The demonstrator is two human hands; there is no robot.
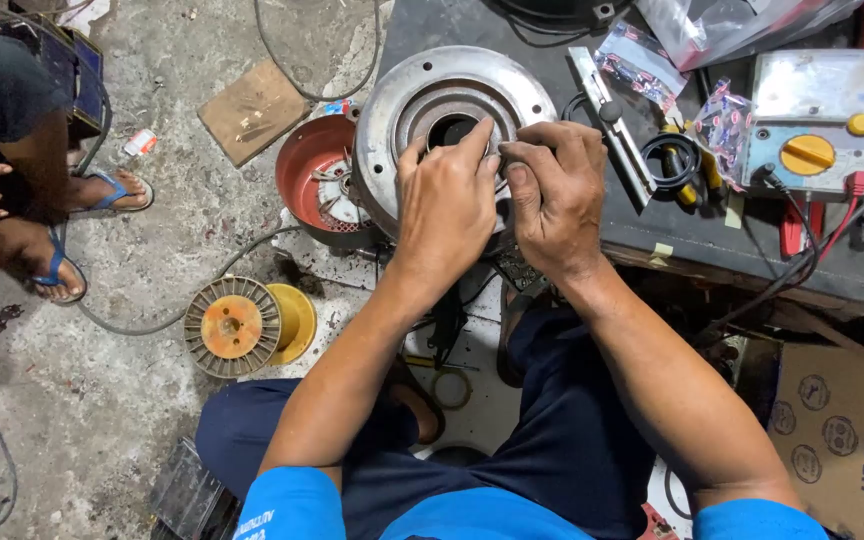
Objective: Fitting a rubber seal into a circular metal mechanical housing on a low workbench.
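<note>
Two bare hands meet over a large round grey metal motor end cover [422,95] that stands tilted at the near edge of a dark worktop [652,230], just beside a red-painted round metal housing [312,165] on the rough concrete floor [152,250]. The cover is a broad cast disc with a flat outer flange, bolt holes around the rim, stepped machined rings and a dark round bore in the middle; its surface looks dull, scuffed and a little greasy. The left hand [444,205] lies flat across the lower half of the disc, fingers curled loosely with the tips at the edge of the bore, pressing rather than clamping anything. The right hand [555,195] sits just beside it, fingers bent inward and pinched together at the right rim of the bore; whether they grip a small part there I cannot tell, since the fingertips hide it. Both thumbs nearly touch each other. On the worktop to the right lies a grey box-shaped test meter with a yellow dial knob [812,125], red and black leads trailing from it, and a flat metal caliper [612,125] near clear plastic bags [642,65]. On the floor to the left lies a round ribbed plastic wire spool with an orange core and yellow flange [237,327].
</note>
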